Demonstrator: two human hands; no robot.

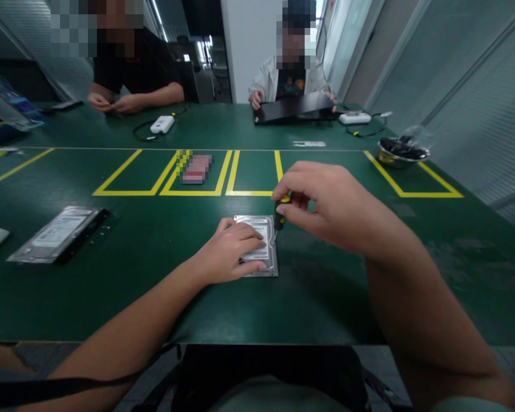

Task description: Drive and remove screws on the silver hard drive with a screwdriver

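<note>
A silver hard drive (273, 264) with a white label lies flat on the green table. My left hand (234, 252) rests across its left part with the fingers spread, thumb toward the near edge, and covers some of the label. Above the drive's right edge, my right hand (321, 200) pinches a short black-and-yellow screwdriver (280, 214) between thumb and fingers. The screwdriver stands nearly upright, its thin shaft slanting down to the drive's right side. Whether the tip sits in a screw is too small to tell.
Another hard drive (60, 232) in a plastic bag lies at the left. Yellow tape (197, 193) outlines boxes across the table around a pink pack (197, 169). A metal bowl (403, 154) of dark items stands far right. Opposite sit two people, one holding a black panel (296, 107).
</note>
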